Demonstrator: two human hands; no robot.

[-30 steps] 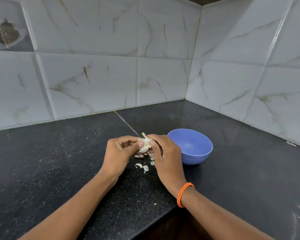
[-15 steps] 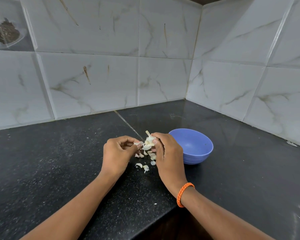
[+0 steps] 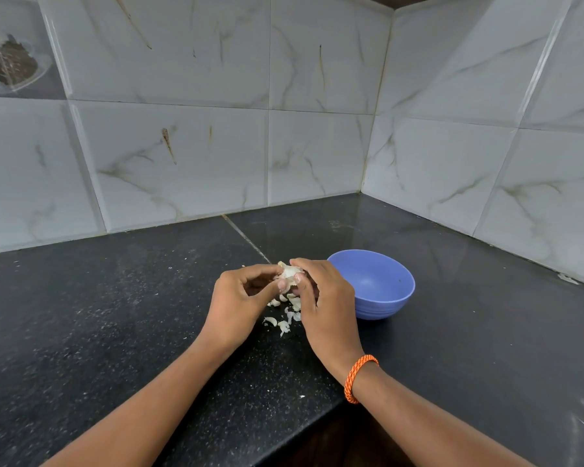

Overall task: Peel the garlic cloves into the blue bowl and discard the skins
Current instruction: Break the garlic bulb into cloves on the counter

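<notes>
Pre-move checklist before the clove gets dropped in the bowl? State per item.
1. Garlic held by both hands, left hand and right hand: ok.
2. Clove fully peeled: cannot tell, fingers cover it.
3. Blue bowl upright, just right of the right hand: ok.
4. Bowl holds peeled cloves: not ok, its visible inside looks empty.
5. Skins discarded: not ok, they lie loose on the counter under the hands.

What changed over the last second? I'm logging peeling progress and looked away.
Little: the left hand and right hand, briefly apart half a second ago, pinch the garlic together again. The blue bowl and the skins on the counter stayed put.
</notes>
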